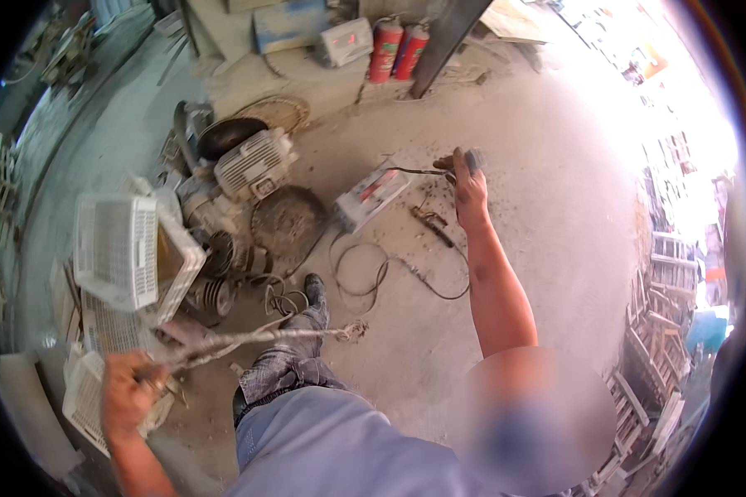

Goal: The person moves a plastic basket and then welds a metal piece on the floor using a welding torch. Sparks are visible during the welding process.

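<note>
Dusty concrete floor (555,248): a long, greyish, rope-like bundle (253,337) is clenched in the left hand (133,389), near left; a thin black lead (419,171) runs to the right hand (470,190), farther right, grip can't be told. Slack grey cable (385,272) is best kept clear of the dark boot (314,288), tbh.

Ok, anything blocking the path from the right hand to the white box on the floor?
Nothing solid visible; only a thin dark cable spans between the right hand and the white box. The dark tool on the floor lies below that line in the picture.
</note>
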